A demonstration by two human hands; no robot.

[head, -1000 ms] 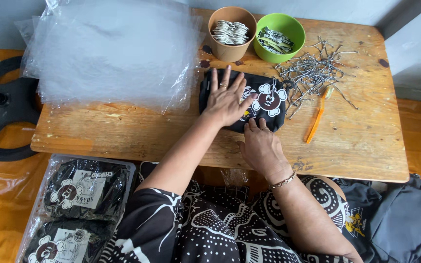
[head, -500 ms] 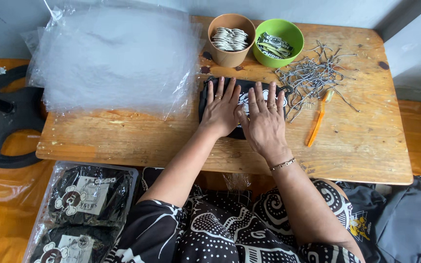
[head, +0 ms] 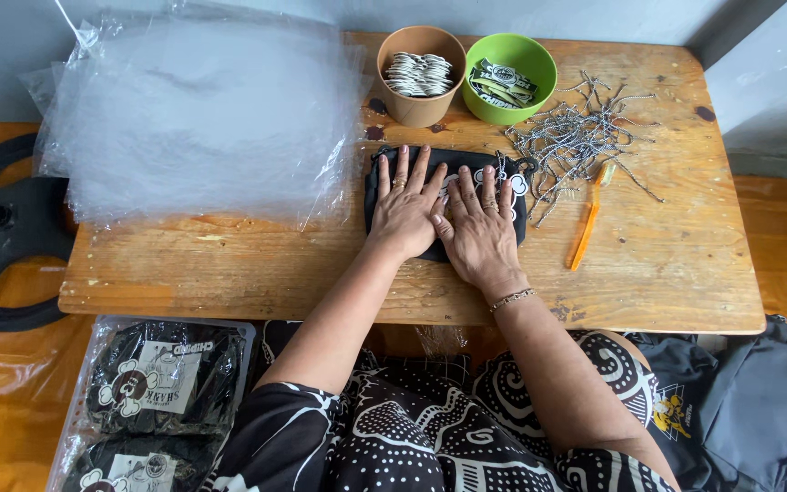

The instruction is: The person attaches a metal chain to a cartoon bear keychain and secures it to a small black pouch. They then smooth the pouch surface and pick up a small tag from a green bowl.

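A folded black garment (head: 521, 196) with a white printed figure lies on the wooden table (head: 229, 273). My left hand (head: 404, 208) lies flat on its left half, fingers spread. My right hand (head: 479, 228) presses flat on its right half, side by side with the left; a bracelet circles that wrist. Neither hand grips anything. Most of the garment is hidden under the hands.
A stack of clear plastic bags (head: 193, 118) covers the table's left. A brown cup (head: 422, 62) and green bowl (head: 509, 66) of tags stand at the back, beside metal chains (head: 580, 137) and an orange tool (head: 587, 219). Bagged black garments (head: 161, 392) lie on the floor, lower left.
My right hand came up from the table's near edge onto the garment beside the left. Both hands now lie flat on it.
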